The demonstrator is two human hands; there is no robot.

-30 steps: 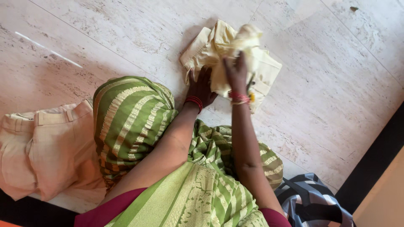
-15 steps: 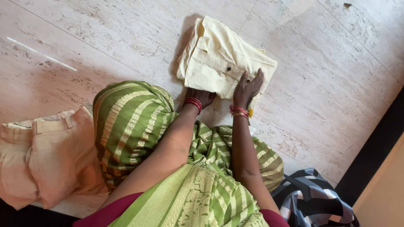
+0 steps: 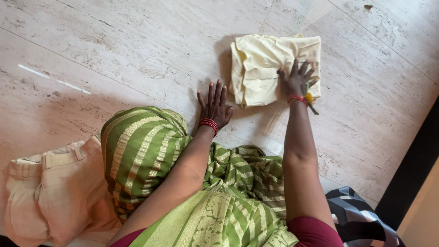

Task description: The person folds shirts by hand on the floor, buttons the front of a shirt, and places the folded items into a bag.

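A folded pale yellow garment lies on the marble floor ahead of me. My right hand rests flat on its right part with fingers spread, red bangles at the wrist. My left hand lies flat on the bare floor just left of the garment, fingers apart, holding nothing, and wears red bangles too. My knee under green striped cloth is below the left hand.
A folded beige pair of trousers lies at the lower left. A black and grey patterned bag sits at the lower right. A dark strip and a tan surface border the floor on the right.
The yellow garment has slid farther away and to the right under my right hand. My left hand came off it and now lies on the floor.
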